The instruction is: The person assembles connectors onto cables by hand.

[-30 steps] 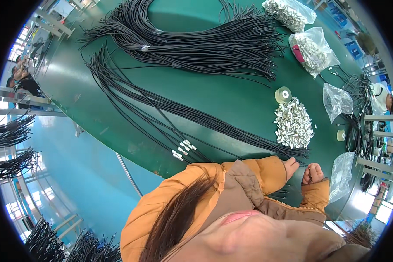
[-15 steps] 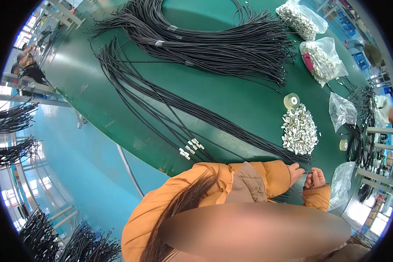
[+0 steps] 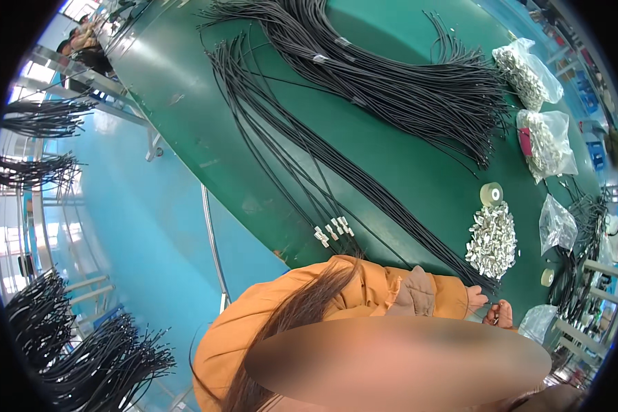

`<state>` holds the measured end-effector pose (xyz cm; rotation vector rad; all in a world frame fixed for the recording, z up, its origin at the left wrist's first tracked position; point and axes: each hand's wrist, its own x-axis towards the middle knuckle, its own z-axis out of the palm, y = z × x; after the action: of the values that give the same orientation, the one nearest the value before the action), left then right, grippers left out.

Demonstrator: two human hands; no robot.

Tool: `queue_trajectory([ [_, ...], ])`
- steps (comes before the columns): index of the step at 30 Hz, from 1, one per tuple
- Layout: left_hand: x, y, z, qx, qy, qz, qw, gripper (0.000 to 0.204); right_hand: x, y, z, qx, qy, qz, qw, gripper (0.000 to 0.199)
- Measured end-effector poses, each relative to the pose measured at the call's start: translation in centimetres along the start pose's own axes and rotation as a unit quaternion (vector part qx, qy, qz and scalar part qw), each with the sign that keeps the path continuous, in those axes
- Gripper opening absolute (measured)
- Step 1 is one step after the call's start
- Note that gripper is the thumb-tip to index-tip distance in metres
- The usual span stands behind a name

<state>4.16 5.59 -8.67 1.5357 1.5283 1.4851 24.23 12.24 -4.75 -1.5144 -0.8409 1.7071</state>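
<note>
My left hand (image 3: 476, 299) is closed just below the end of a long bundle of black cables (image 3: 391, 199), and a thin black cable appears to run from its fingers. My right hand (image 3: 500, 314) is close beside it to the right, fingers curled in a pinch; whatever they hold is too small to make out. Above both hands lies a pile of small white and metallic connectors (image 3: 493, 242), touching a roll of clear tape (image 3: 491, 194). To the left, several cables end in white connectors (image 3: 333, 230) near my sleeve.
A thick bundle of black cables (image 3: 405, 89) crosses the far side of the green table (image 3: 178, 117). Two clear bags of connectors (image 3: 527, 75) lie at the right, with flattened plastic bags (image 3: 557, 225) nearer. More cables hang on racks (image 3: 103, 364) at the left, over a blue floor.
The view has shifted, so the table's contents appear lower and farther right. Both hands stay close together by the cable ends, and a small gap shows between them.
</note>
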Motion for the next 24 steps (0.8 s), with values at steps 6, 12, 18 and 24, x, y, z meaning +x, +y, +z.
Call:
queue_trajectory([
  [6, -0.4, -0.5, 0.9, 0.045, -0.03, -0.006, 0.999, 0.004, 1.6, 0.2, -4.3, -0.086, -0.034, 0.033, 0.995, 0.018],
  [12, -0.6, -0.9, 1.3, 0.033, -0.049, -0.017, 0.998, 0.005, -1.4, -0.7, 1.4, -0.024, 0.036, 0.023, 0.999, 0.019],
  [18, -0.6, -0.4, 1.7, 0.034, -0.036, -0.027, 0.998, 0.004, -1.3, -0.7, 1.2, 0.01, 0.015, 0.019, 1.0, 0.019],
  [24, -0.8, -1.2, 2.3, 0.01, -0.036, -0.029, 0.999, 0.003, -1.3, -0.3, 1.8, -0.008, 0.02, -0.023, 0.999, 0.015],
])
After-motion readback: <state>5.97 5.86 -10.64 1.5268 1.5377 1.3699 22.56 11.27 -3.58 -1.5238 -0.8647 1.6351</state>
